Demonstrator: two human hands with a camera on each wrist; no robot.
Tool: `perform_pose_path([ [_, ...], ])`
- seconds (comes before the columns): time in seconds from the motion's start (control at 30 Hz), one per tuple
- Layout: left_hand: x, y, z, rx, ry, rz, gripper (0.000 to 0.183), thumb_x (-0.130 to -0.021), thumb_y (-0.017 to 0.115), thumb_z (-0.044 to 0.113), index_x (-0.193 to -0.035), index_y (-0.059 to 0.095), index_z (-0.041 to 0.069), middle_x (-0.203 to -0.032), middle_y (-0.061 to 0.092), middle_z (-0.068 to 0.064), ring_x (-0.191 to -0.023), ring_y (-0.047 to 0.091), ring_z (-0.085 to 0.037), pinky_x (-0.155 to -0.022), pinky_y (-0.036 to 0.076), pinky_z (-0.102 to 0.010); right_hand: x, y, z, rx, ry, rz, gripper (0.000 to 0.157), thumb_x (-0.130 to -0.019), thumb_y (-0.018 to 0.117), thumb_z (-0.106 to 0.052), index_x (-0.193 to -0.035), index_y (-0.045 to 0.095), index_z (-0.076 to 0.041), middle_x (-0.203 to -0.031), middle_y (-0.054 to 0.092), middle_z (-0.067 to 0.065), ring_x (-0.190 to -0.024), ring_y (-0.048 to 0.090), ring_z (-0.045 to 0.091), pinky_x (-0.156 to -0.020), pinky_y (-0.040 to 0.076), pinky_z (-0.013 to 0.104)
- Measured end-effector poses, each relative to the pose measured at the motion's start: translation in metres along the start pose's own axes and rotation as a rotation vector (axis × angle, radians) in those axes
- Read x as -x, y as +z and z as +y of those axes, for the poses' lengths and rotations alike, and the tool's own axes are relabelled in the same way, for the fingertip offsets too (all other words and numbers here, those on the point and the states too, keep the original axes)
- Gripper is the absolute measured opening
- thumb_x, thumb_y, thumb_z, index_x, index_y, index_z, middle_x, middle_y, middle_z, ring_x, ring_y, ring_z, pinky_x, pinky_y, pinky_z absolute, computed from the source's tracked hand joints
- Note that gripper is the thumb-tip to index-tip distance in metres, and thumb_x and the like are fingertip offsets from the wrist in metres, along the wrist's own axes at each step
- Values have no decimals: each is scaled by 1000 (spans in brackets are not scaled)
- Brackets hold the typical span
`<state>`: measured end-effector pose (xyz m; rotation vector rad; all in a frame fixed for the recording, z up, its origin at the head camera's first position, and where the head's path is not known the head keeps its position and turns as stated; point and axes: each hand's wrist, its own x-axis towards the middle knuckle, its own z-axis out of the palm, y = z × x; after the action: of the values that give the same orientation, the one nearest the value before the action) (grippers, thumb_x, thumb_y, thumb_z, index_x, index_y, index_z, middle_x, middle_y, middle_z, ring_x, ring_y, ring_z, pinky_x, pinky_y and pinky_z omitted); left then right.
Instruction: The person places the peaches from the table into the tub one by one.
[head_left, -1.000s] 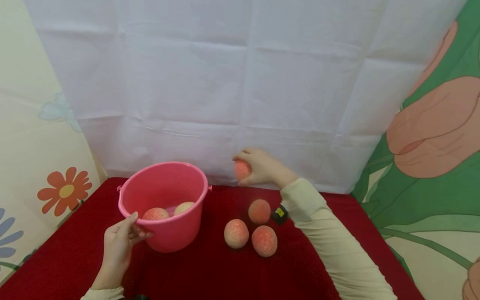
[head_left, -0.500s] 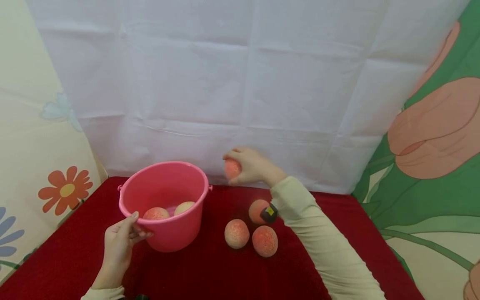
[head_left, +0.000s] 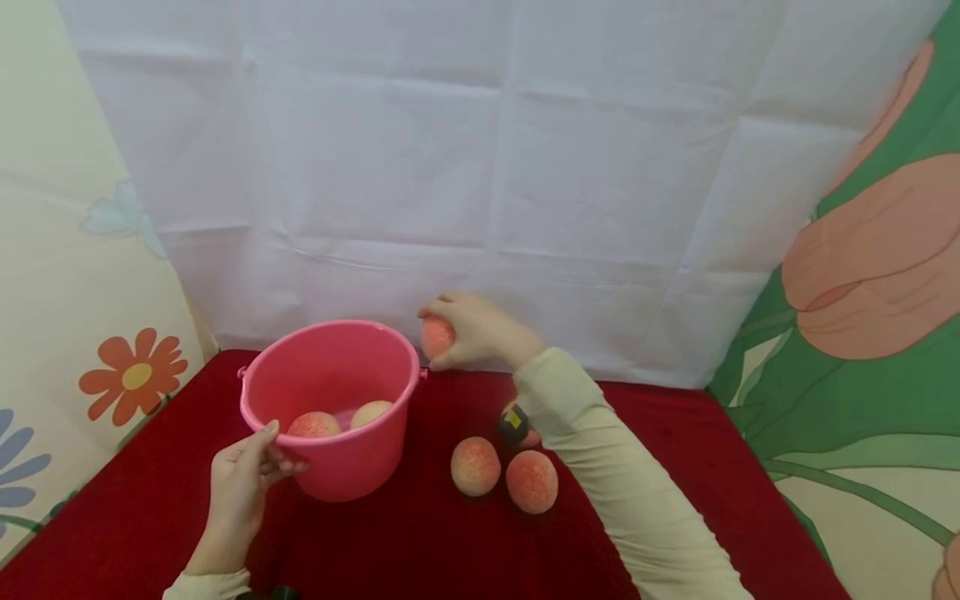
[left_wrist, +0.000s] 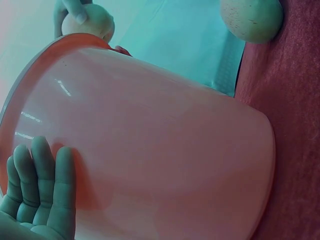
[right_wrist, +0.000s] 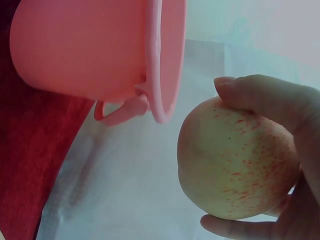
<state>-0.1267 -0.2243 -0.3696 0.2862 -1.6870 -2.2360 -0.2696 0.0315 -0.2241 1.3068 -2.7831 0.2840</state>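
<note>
A pink bucket (head_left: 341, 467) stands on the left part of the table with two peaches inside, one reddish peach (head_left: 313, 425) and one paler peach (head_left: 371, 412). My left hand (head_left: 238, 492) pinches the bucket's near rim, thumb over the top and fingers along the outer wall, as the left wrist view also shows. Above the table, just right of the bucket's rim, my right hand (head_left: 480, 329) holds a peach (right_wrist: 237, 160) between thumb and fingers. In the right wrist view this peach is apart from the bucket, close to its handle lug (right_wrist: 135, 105).
Two peaches, a paler one (head_left: 476, 467) and a redder one (head_left: 532, 482), lie on the red cloth (head_left: 390, 550) right of the bucket. A third peach (head_left: 531, 439) is partly hidden behind the black wrist device (head_left: 513, 423). A white sheet (head_left: 390, 167) hangs behind the table.
My right hand has moved left with its peach, toward the bucket's rim. The wrist device now covers much of the rear peach. My left hand and the bucket have stayed in place.
</note>
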Motion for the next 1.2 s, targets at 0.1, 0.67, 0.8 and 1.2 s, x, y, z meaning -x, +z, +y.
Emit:
perform_pose_path([
  [0.1,1,1,0,10,8,-3,43,-94,51,22,-53,58,9,-47,51,-2,-47,61,-13,-56,54,-28,-3,1,-4,-5,-17,-1,64,-68,77,-34,-124,53,-15,-119,50,5,-101,49,17,-82,45,31],
  [0.67,4,2,2,21,12,0,42,-93,51,22,-53,58,10,-47,52,-1,-47,60,-12,-56,54,-27,-23,11,-28,-57,-17,-28,62,-70,75,-34,-125,52,-19,-116,50,0,-100,47,12,-81,44,28],
  [0.8,5,3,2,22,19,-1,42,-94,51,20,-53,57,10,-46,51,-2,-46,60,-12,-55,54,-27,-27,14,-33,-52,-24,-43,63,-71,75,-35,-127,51,-18,-120,49,1,-104,47,14,-85,44,30],
  [1.2,5,2,2,38,17,-8,42,-94,51,20,-53,58,10,-46,52,-1,-46,60,-12,-56,54,-27,-41,26,-53,-26,-45,-98,64,-72,75,-36,-128,50,-18,-126,48,3,-109,45,15,-87,43,28],
])
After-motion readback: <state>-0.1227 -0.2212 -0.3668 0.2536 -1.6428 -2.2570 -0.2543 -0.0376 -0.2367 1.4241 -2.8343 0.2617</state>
